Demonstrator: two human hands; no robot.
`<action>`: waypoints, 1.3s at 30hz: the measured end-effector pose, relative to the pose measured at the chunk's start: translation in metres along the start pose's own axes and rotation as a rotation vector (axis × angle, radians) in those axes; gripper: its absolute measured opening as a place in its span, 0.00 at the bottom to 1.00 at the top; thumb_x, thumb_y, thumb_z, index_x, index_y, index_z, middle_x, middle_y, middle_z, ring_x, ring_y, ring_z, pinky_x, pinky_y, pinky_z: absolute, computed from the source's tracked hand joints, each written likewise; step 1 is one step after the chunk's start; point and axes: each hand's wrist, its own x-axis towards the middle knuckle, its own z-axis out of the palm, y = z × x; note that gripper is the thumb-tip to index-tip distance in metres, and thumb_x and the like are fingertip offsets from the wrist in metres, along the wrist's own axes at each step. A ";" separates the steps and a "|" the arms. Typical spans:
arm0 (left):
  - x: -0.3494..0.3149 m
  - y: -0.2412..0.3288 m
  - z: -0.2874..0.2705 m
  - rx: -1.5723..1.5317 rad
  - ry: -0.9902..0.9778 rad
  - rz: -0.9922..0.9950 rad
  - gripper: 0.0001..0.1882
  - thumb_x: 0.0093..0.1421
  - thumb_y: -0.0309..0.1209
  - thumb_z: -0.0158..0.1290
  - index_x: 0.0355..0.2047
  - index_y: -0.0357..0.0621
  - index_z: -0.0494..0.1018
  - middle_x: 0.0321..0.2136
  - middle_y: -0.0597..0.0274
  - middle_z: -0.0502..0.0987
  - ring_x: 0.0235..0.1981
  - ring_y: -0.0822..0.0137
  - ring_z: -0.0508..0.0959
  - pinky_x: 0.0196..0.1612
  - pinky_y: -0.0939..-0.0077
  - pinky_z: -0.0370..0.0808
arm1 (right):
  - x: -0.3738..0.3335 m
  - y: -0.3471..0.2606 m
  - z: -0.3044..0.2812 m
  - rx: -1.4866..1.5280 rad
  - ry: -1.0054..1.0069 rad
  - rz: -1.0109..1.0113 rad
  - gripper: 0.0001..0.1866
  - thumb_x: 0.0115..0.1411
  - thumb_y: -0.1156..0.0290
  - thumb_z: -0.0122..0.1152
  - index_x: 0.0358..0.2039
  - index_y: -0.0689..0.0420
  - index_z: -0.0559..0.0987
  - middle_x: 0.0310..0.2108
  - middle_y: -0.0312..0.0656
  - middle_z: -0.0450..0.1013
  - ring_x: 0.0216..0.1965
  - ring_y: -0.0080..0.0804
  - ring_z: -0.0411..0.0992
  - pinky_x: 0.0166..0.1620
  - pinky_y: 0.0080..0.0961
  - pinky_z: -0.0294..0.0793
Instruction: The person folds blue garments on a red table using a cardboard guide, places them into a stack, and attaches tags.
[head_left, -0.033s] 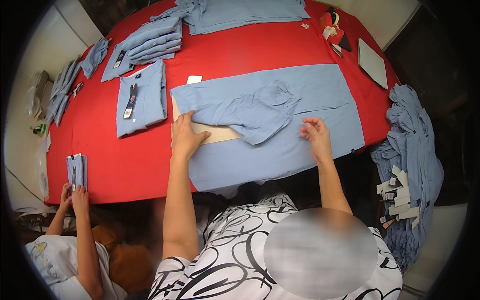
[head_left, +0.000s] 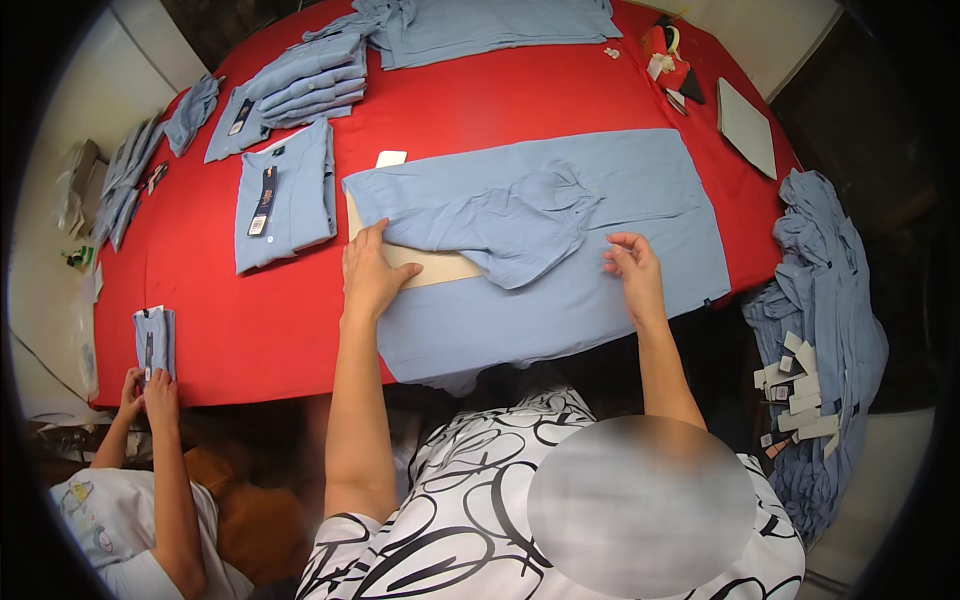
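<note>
A light blue shirt [head_left: 530,310] lies spread over the table, its sleeve [head_left: 510,220] folded back across the body in loose wrinkles. Under the sleeve a beige folding board [head_left: 430,268] shows in part. My left hand [head_left: 372,270] rests on the board's left end and the cloth edge, thumb spread from the fingers, holding nothing. Just right of the sleeve, my right hand [head_left: 632,270] is over the shirt with loosely bent fingers a little apart and nothing visible in them.
A folded shirt [head_left: 290,200] with a dark tag lies left, a folded stack [head_left: 310,85] behind it. Loose shirts [head_left: 825,260] with white tags hang at right. A grey flat slab [head_left: 745,128] lies far right. At lower left, another person's hands [head_left: 150,390] hold a small folded garment.
</note>
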 end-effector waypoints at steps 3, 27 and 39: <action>-0.005 -0.003 -0.003 0.020 0.016 0.032 0.42 0.42 0.37 0.71 0.58 0.43 0.67 0.54 0.52 0.70 0.57 0.51 0.67 0.61 0.56 0.61 | 0.004 -0.004 0.009 -0.371 0.021 -0.265 0.11 0.61 0.71 0.59 0.44 0.58 0.79 0.50 0.46 0.73 0.48 0.40 0.73 0.51 0.34 0.72; -0.016 -0.013 0.014 -0.020 0.132 0.137 0.29 0.48 0.38 0.67 0.51 0.46 0.75 0.53 0.60 0.70 0.57 0.55 0.66 0.60 0.60 0.62 | 0.080 0.054 -0.080 -1.151 0.477 -0.399 0.20 0.65 0.65 0.53 0.55 0.57 0.74 0.60 0.46 0.67 0.64 0.43 0.61 0.67 0.52 0.51; -0.020 -0.013 0.013 -0.067 0.141 0.147 0.29 0.49 0.41 0.68 0.51 0.45 0.75 0.52 0.58 0.71 0.56 0.53 0.66 0.62 0.59 0.61 | 0.078 0.026 -0.133 -1.251 0.538 0.156 0.29 0.68 0.51 0.46 0.62 0.58 0.69 0.67 0.42 0.60 0.69 0.43 0.53 0.67 0.63 0.44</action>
